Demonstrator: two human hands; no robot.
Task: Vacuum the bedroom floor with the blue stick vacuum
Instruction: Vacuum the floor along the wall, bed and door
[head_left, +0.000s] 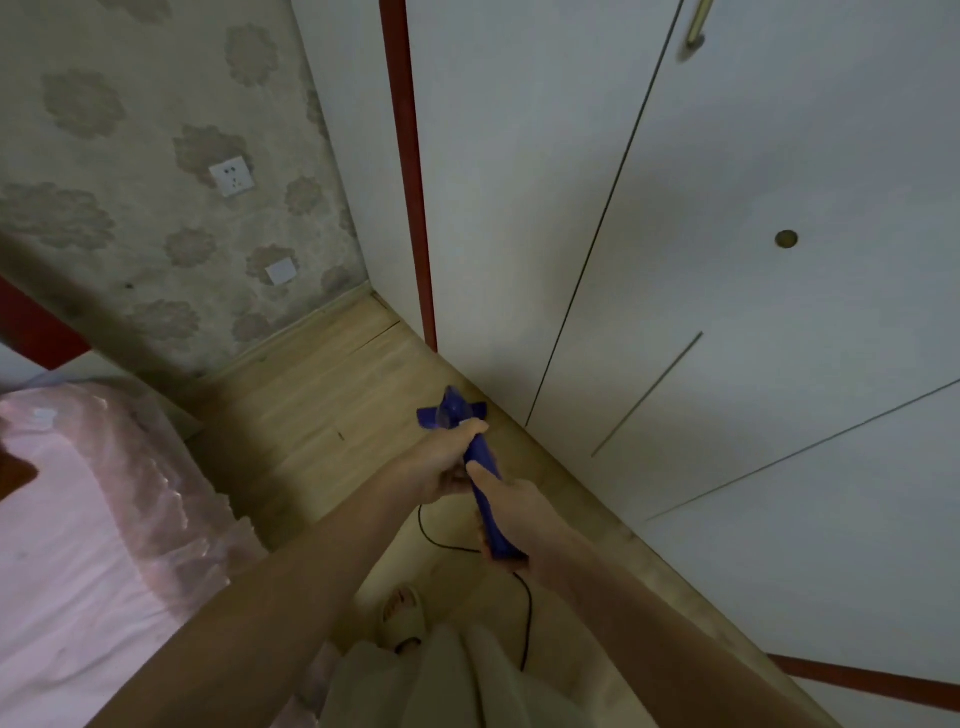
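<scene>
**Both hands wrapped on the blue stick vacuum, beside the wardrobe**

Gripped two-handed: the left hand (445, 457) is curled round the upper shaft of the blue stick vacuum (480, 483), fingers over the top, just behind the head. The right hand (511, 512) grips the handle lower down, nearer the body, thumb lying along the shaft. Neither hand has any slack showing; both are closed on the tool.

Landmark: white wardrobe (675, 260).
- The vacuum runs close along the wardrobe's base, nearly parallel to it, pointing away from the person. Its floor head (452, 410) sits on the wooden floor (322, 395) just beside the wardrobe's bottom edge; whether it touches the wardrobe cannot be told.
- A black cord (527, 613) trails from the handle end, looping on the floor on the side away from the wardrobe and back toward the person's feet.
- One foot in a pale slipper (402, 616) stands on the floor, near the wardrobe side, below the right hand. Light trouser fabric (467, 686) hangs below it in the frame.
- A red trim strip (410, 171) runs up the wardrobe's far corner edge.
- Beyond that corner, a patterned wallpapered wall (156, 156) carries a white socket (232, 175) and a smaller white plate (280, 271) lower down.
- Across the floor strip from the wardrobe lies a bed with pink bedding (78, 519), its edge shiny and ruffled.
</scene>
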